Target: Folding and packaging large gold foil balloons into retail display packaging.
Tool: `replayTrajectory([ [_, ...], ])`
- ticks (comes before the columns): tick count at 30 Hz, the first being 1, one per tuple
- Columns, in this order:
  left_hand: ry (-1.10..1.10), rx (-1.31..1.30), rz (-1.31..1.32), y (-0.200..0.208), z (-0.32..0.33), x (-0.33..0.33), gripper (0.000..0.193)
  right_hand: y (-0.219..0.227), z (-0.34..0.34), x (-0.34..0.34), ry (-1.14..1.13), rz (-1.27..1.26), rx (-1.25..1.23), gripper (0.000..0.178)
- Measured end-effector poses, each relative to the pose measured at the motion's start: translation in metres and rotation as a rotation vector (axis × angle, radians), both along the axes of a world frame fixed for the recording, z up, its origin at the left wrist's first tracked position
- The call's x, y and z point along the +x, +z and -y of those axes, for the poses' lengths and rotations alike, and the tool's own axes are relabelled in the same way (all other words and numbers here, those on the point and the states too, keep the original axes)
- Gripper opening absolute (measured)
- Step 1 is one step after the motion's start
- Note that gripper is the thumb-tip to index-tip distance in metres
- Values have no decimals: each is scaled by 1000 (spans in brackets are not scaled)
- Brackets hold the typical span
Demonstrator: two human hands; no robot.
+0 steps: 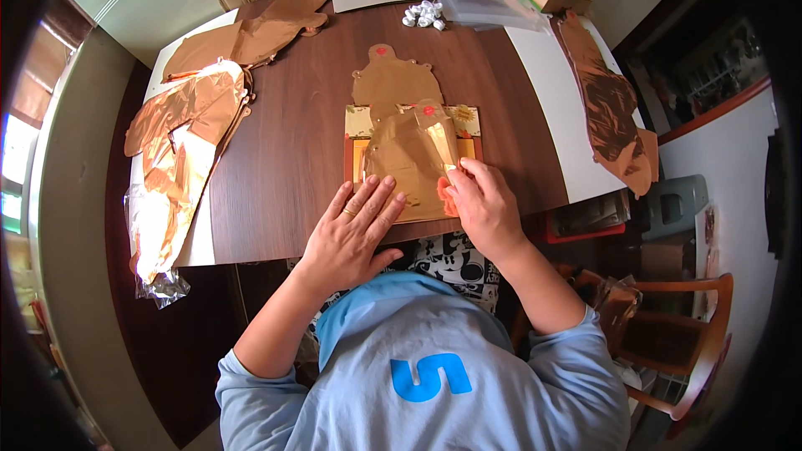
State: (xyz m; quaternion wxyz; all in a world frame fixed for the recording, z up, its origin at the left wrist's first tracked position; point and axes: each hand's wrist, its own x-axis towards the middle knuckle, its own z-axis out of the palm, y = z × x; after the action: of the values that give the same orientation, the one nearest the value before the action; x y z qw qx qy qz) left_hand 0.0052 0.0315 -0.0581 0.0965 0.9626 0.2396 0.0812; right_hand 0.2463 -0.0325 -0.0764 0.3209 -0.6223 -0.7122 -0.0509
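Shiny copper-gold foil sheet (409, 169) lies on the orange-framed card (357, 144) at the table's (284, 159) near edge, long axis near-to-far; left hand (355, 230) pressed flat, open, on its near-left corner, right hand (483, 200) pinching its right edge, slightly nearer.

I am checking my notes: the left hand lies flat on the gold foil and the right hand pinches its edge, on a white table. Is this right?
Not quite. The table under the foil is dark brown wood, not white; the head view shows it. The left hand lies flat on the foil, and the right hand pinches its edge.
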Motion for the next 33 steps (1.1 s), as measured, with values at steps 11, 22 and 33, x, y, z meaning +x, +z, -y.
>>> replayTrajectory([
  [11,-24,34,-23,-1,-2,-1,84,0,22,-42,135,197,-329,83],
  [22,156,81,-1,-12,24,-28,90,2,22,-37,206,177,-344,85],
  [33,360,-125,328,7,-15,-25,74,5,21,-32,289,245,-378,80],
])
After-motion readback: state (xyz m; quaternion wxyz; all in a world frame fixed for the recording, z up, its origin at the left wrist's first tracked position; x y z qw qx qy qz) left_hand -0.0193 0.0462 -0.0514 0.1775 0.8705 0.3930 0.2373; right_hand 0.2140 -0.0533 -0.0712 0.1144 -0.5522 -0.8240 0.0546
